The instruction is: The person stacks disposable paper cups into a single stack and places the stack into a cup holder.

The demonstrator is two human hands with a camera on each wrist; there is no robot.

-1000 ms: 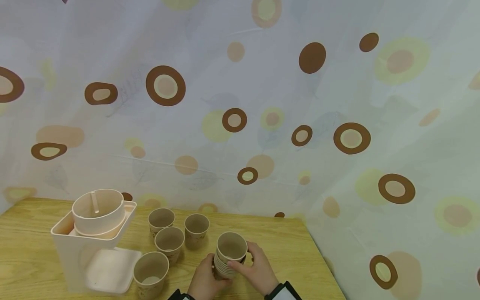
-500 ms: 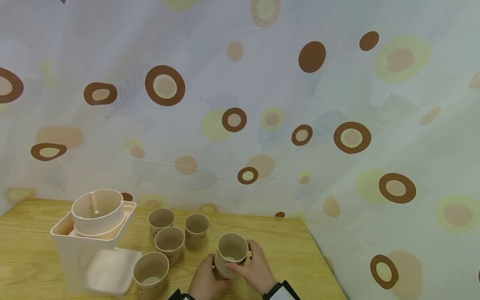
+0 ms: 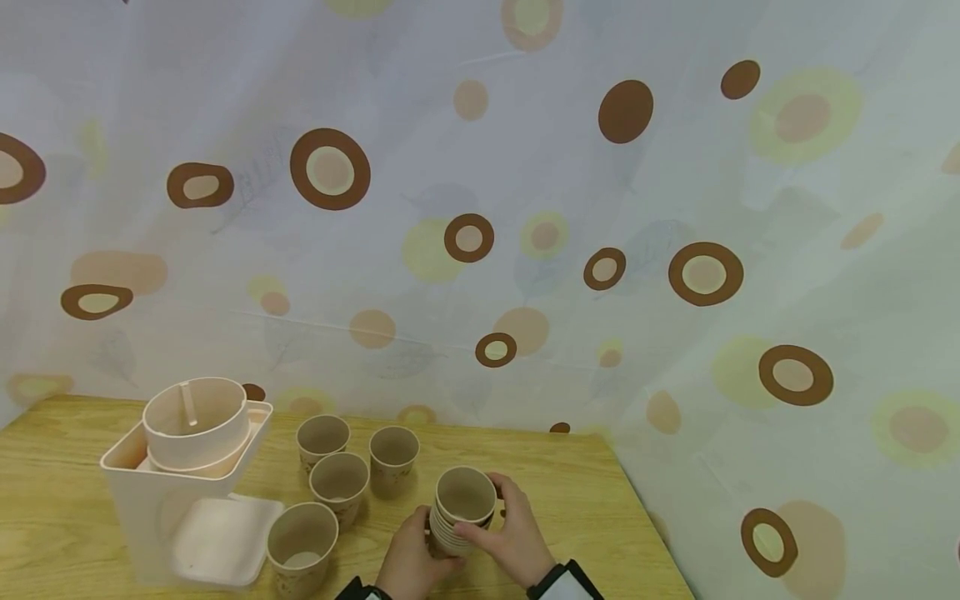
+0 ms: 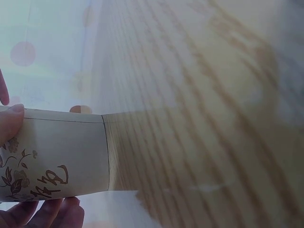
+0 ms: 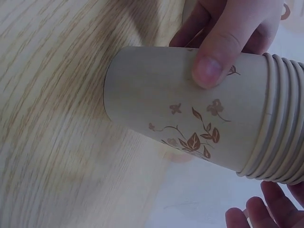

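At the far left of the wooden worktop [image 3: 592, 500] stands a white box [image 3: 138, 517], with a pale round tub [image 3: 197, 442] sitting in its open top. Just right of its lower part lies a flat white tray [image 3: 223, 546]. Next come four paper cups, all upright with their mouths up: the nearest cup [image 3: 292, 575] is just beside the tray, the middle cup [image 3: 340, 482] is a little farther back, the back cup [image 3: 322, 437] is behind that one, and the rightmost cup [image 3: 393, 462] stands slightly apart. To their right, the left hand [image 3: 411, 560] has its fingers and thumb curled round the lower body of a stack of paper cups [image 3: 448, 537], gripping it from the left. The stack sits between the two hands, mouth up, its rims closely nested; whether its base touches the worktop I cannot tell. The right hand [image 3: 517, 537] holds the upper part from the right, thumb on the near side by the rims and fingers round the far side. Behind everything hangs a spotted sheet [image 3: 555, 208].
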